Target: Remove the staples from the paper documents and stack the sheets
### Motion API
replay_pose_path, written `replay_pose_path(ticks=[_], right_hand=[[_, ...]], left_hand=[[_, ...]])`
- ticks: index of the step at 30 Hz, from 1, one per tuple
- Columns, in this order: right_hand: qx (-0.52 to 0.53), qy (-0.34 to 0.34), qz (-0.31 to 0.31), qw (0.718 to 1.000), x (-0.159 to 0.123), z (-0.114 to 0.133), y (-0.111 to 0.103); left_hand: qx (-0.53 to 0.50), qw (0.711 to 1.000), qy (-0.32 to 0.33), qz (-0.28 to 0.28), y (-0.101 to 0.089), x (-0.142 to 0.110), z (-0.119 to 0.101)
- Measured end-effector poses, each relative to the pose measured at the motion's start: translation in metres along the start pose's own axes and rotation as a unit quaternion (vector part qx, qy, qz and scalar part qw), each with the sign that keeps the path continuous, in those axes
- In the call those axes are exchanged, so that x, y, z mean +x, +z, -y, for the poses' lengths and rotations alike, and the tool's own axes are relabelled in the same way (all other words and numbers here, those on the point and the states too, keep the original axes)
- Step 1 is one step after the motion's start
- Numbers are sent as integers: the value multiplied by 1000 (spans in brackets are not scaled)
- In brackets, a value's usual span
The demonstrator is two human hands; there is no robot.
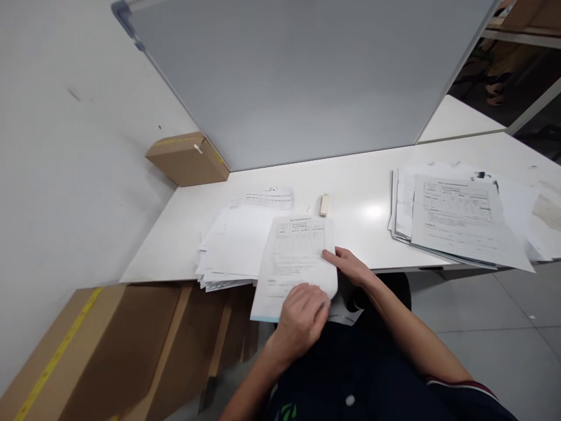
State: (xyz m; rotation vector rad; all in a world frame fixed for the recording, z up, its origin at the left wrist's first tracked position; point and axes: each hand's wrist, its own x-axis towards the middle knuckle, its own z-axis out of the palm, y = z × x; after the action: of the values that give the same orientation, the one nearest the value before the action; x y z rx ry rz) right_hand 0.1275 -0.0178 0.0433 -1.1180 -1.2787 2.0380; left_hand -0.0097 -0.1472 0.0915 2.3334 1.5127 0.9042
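Observation:
A printed paper form (291, 254), with a blue edge showing at its bottom, is held over the front edge of the desk. My right hand (350, 266) grips its right side, thumb on top and fingers underneath. At the lower right corner my left hand (302, 318) is closed with curled fingers on the paper, and that corner bends. Left of the form lies an untidy pile of white sheets (241, 240), partly covered by it. A small cream-coloured block (324, 204) rests just beyond the form's top edge; its kind is unclear.
Another stack of printed sheets (460, 216) lies on the right of the white desk (355, 175), overhanging its front edge. A grey-white board (307, 82) stands along the back. A cardboard box (188, 161) sits at the back left, and larger cartons (100, 345) stand below left.

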Motion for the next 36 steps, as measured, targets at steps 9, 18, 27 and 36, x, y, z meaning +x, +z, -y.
replay_pose_path(ticks=[9, 18, 27, 36], right_hand=[[-89, -56, -21, 994, -20, 1, -28], [-397, -174, -22, 901, -69, 82, -65], [-763, -176, -143, 605, -107, 177, -43], [-814, -102, -94, 565, -68, 161, -37]], left_hand=[[-72, 939, -296, -163, 2, 8, 62], [-487, 778, -337, -210, 9, 43, 84], [-395, 835, -315, -218, 30, 59, 95], [-342, 886, -285, -131, 42, 76, 105]])
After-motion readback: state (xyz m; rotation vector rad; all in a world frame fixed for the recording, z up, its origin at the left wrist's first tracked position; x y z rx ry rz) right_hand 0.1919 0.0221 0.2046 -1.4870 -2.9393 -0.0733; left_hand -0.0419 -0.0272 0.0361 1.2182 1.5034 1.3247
